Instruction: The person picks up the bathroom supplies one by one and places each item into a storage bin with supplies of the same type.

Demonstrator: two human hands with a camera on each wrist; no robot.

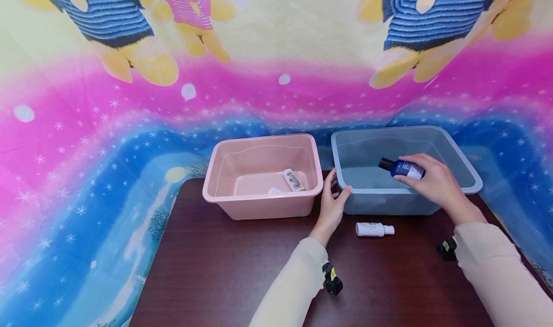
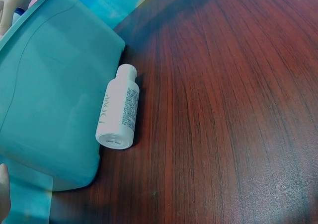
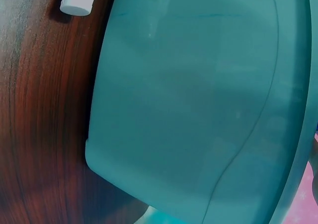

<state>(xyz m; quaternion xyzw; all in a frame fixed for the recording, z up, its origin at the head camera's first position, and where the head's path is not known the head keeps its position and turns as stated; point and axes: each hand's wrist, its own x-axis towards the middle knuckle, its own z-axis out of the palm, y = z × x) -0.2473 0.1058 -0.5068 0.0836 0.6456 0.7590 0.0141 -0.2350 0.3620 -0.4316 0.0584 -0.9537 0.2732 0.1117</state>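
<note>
Fingers of my right hand (image 1: 434, 180) grip a dark-blue bottle (image 1: 407, 169) over the smooth bin (image 1: 389, 204), near its front edge; my left hand (image 1: 331, 209), fingers spread, touches its near-left corner. Only the left wrist view shows "Dove" on the white bottle (image 2: 117, 110) — lying on woodgrain.

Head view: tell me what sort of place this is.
Probably a makeshift indoor work corner, though the room beyond is hidden: a dark wood-look table, a cartoon-printed sheet behind it, and a pink tub beside a blue-grey tub on top.
</note>
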